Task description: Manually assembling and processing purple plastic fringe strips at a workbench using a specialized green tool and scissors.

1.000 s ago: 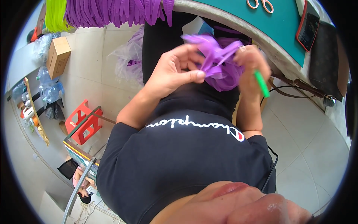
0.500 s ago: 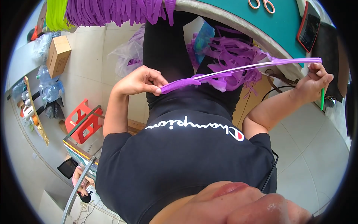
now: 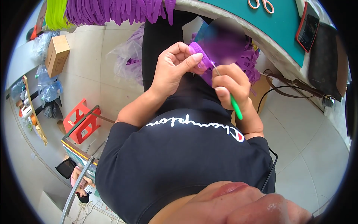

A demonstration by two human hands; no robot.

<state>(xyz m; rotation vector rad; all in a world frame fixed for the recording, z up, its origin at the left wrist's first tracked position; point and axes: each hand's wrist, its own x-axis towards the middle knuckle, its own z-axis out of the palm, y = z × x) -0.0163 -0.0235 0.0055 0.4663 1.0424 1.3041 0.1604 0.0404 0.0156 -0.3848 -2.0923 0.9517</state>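
Note:
My left hand [image 3: 172,67] is closed on a purple rubber strap [image 3: 200,56], curved into a loop between thumb and fingers. Close beside it, my right hand [image 3: 234,83] is wrapped round a slim tool with a green handle [image 3: 236,107]. The thin metal shaft of this tool points at the strap's edge; whether it touches cannot be made out. Below the hands, across my lap, lies a heap of purple rubber trimmings [image 3: 250,61], partly covered by a dark blurred patch.
A green-topped table [image 3: 283,31] carries orange-handled scissors [image 3: 267,6] and a phone [image 3: 308,31]. Purple straps [image 3: 112,11] and lime ones [image 3: 56,15] hang over its edge. A dark bag [image 3: 328,63] is at right. A red stool [image 3: 80,121], carton [image 3: 57,56] and another person [image 3: 80,183] are at left.
My right hand has come in from the far right to beside my left hand. The long purple strip stretched between them is gone from its fingers. My left hand has risen and moved right.

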